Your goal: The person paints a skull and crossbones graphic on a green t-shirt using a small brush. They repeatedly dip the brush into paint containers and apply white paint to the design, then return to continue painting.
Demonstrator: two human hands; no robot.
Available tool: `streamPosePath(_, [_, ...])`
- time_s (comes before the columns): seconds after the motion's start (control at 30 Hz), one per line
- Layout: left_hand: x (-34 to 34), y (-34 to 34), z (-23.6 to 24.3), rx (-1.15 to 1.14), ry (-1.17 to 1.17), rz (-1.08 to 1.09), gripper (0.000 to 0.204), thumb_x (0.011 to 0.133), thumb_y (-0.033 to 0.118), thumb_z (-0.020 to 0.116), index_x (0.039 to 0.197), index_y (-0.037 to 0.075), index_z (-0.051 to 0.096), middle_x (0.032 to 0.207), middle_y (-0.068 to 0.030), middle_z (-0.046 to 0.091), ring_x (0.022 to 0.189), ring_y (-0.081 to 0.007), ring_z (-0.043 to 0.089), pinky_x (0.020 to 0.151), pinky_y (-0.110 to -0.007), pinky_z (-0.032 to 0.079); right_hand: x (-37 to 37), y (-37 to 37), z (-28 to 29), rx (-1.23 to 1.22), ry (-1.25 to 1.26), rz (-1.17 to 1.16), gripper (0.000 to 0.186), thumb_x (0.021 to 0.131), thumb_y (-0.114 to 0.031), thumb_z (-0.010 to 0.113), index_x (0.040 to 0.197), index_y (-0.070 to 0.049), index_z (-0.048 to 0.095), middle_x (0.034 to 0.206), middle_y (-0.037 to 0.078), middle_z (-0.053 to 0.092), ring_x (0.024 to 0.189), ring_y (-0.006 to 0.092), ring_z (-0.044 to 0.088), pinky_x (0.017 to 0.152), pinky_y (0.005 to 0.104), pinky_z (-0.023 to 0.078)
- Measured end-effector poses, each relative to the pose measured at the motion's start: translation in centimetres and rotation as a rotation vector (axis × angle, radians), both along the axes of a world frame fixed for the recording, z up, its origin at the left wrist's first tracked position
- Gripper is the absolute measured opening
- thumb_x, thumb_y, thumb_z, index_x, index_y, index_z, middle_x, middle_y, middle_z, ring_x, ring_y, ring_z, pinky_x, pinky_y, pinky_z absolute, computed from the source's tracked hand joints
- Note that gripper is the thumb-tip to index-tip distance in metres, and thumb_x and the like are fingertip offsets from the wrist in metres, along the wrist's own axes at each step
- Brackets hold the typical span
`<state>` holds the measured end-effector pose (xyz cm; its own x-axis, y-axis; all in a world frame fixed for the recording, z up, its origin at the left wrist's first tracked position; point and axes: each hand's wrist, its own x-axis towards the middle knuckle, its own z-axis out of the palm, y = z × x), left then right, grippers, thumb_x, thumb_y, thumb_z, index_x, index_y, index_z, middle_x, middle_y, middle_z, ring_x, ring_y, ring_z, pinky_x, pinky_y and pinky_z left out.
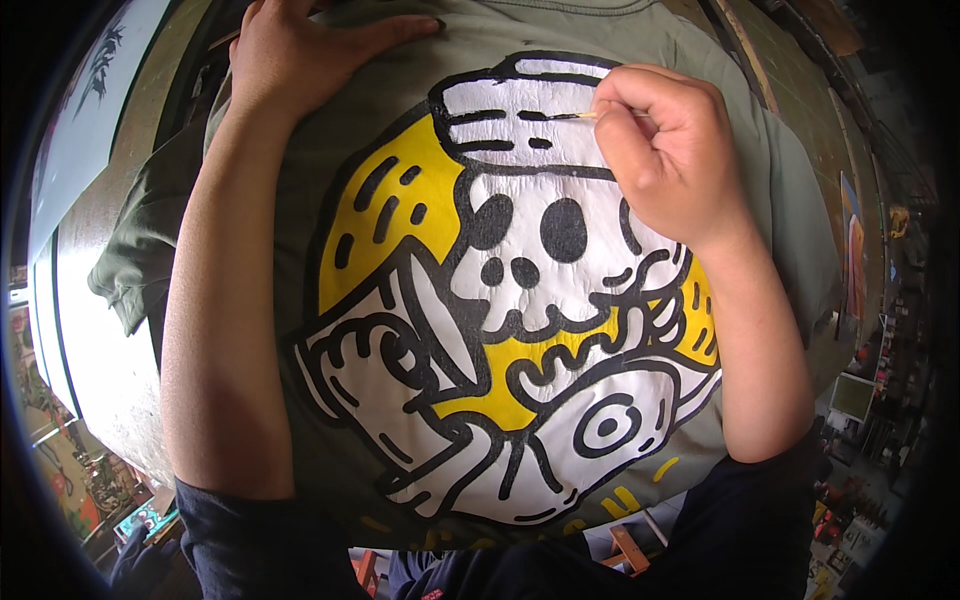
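Note:
An olive-green T-shirt (780,200) is spread out beneath both arms, bearing a large painted skull design (540,290) in white, yellow and heavy black outlines. My left hand (300,50) rests open on the fabric at the upper left, thumb stretched out, other fingers partly cut off by the frame's top edge. At the upper right, my right hand (665,150) pinches a thin brush (578,115), whose dark tip lies on a short black stroke in the white top section of the design. Small yellow marks (620,495) show below the design.
A worn board (758,30) shows behind the shirt at the top right. A white surface (80,170) with a dark painted mark is at the left. Cluttered items (850,470) fill the far right below, and small objects (140,520) sit at the lower left.

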<state>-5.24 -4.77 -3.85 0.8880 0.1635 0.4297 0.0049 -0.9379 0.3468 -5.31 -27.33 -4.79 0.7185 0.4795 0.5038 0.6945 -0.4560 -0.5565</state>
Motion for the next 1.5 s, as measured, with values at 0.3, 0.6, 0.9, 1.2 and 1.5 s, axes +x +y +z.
streamPosePath(0.3, [0.7,0.6,0.1,-0.076,0.065,0.044,0.054,0.059,0.045,0.083,0.096,0.01,0.067,0.112,-0.0109,0.058,0.113,-0.0278,0.048,0.099,-0.039,0.038,0.0,0.0,-0.1,-0.04,-0.013,0.021,0.01,0.071,-0.006,0.058,0.064,0.001,0.055,0.06,0.014,0.055,0.05,0.0257,0.053,0.047,0.03,0.038])
streamPosePath(0.6, [1.3,1.4,-0.8,-0.05,-0.003,-0.018,0.051,0.058,0.045,0.083,0.094,0.011,0.068,0.108,-0.0097,0.06,0.111,-0.0272,0.05,0.098,-0.039,0.039,-0.1,0.0,-0.3,-0.01,0.036,0.039,0.01,0.076,-0.006,0.058,0.069,0.001,0.058,0.064,0.013,0.058,0.054,0.026,0.057,0.05,0.0303,0.042])
streamPosePath(0.9, [1.4,1.4,-0.4,-0.052,0.097,0.035,0.053,0.059,0.046,0.083,0.097,0.011,0.068,0.112,-0.01,0.058,0.113,-0.027,0.048,0.099,-0.039,0.038,-0.1,-0.1,-0.2,-0.02,0.034,0.059,0.01,0.076,-0.007,0.058,0.069,0.001,0.059,0.064,0.013,0.059,0.055,0.025,0.058,0.051,0.0297,0.043])
streamPosePath(1.2, [0.6,0.4,0.1,-0.055,0.081,0.04,0.055,0.059,0.046,0.082,0.099,0.011,0.067,0.113,-0.011,0.057,0.115,-0.0274,0.048,0.1,-0.04,0.037,-0.1,-0.1,-0.1,-0.028,0.033,0.063,0.01,0.076,-0.006,0.058,0.069,0.001,0.059,0.065,0.013,0.059,0.055,0.0252,0.058,0.05,0.0296,0.043])
streamPosePath(1.5, [0.6,0.5,0.1,-0.063,0.084,0.029,0.054,0.06,0.046,0.082,0.099,0.011,0.067,0.114,-0.0111,0.057,0.115,-0.0274,0.047,0.1,-0.04,0.037,0.0,-0.2,-0.1,-0.05,0.0,0.056,0.01,0.073,-0.006,0.059,0.066,0.001,0.057,0.062,0.013,0.058,0.053,0.0247,0.056,0.049,0.0297,0.042])
